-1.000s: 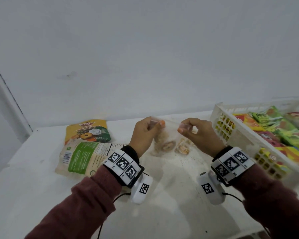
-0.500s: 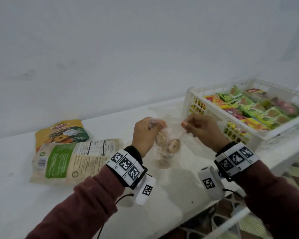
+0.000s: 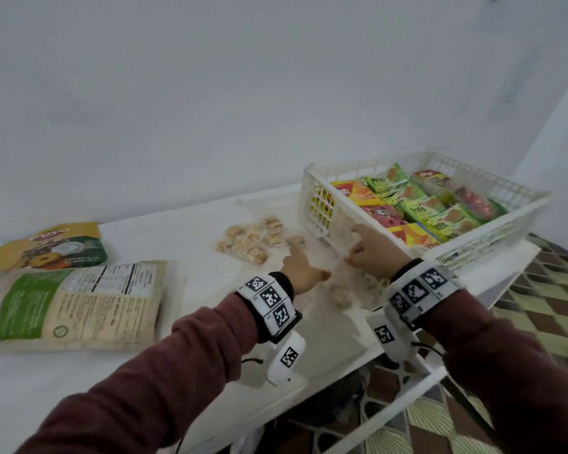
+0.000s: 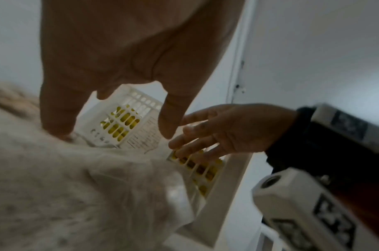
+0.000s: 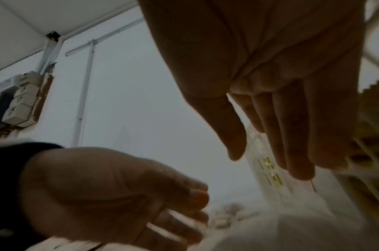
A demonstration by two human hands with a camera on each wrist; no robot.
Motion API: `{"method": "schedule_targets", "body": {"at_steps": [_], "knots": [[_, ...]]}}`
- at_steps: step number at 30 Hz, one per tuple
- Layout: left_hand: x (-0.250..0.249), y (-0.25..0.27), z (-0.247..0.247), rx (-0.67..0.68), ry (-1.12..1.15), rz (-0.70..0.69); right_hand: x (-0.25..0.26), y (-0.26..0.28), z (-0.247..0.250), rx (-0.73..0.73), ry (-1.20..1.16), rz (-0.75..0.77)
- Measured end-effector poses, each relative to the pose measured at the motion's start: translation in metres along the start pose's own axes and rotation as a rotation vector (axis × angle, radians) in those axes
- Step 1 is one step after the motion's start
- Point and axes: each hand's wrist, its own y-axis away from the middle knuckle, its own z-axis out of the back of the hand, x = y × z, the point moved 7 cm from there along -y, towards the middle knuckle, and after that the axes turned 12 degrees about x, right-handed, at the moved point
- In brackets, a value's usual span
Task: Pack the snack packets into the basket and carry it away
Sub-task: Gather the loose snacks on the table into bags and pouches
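In the head view both hands are over a clear bag (image 3: 341, 294) of small pale snacks. It lies slumped at the desk's (image 3: 184, 231) front right edge, against the near wall of the white basket (image 3: 309, 173), which already holds rows of bright packets. The left hand (image 3: 304, 271) and right hand (image 3: 373, 253) both look spread and clamped on nothing. A second clear bag (image 3: 253, 240) lies flat just behind them. A green packet (image 3: 73, 299) and a yellow packet (image 3: 51, 247) lie well apart at the left end, the green one with its long axis along the front edge. The bag under the hands is too blurred to give a sure axis, but it seems to stretch from the left hand toward the basket. In the left wrist view the left hand (image 4: 130, 59) hangs with fingers apart over the bag's (image 4: 87, 186) crumpled film. The right hand (image 4: 227, 129) lays straight fingers near the basket wall (image 4: 141, 100). I cannot tell whether any fingertip touches the film. In the right wrist view the right hand (image 5: 270, 68) has straight fingers by the basket (image 5: 267, 163), and the left hand (image 5: 98, 186) is palm-open with loose fingers. The bag should be light, limp and slippery, and its contents may break. Pinching the empty film at both top corners looks best, rather than squeezing the middle.
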Motion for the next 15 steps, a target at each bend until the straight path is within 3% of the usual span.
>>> {"method": "schedule_targets", "body": {"at_steps": [2, 5, 9, 15], "knots": [[-0.005, 0.0, 0.0, -0.052, -0.149, -0.023, -0.002, 0.0, -0.022, 0.142, 0.135, 0.021], [-0.011, 0.003, -0.011, 0.064, -0.362, -0.031, -0.008, 0.0, -0.054, 0.33, 0.301, 0.066], [-0.015, 0.012, -0.031, 0.244, -0.637, 0.055, -0.023, -0.008, -0.069, 0.362, 0.479, 0.127], [-0.024, 0.018, -0.032, 0.234, -0.629, 0.074, -0.023, -0.009, -0.07, 0.41, 0.559, 0.105]]}}
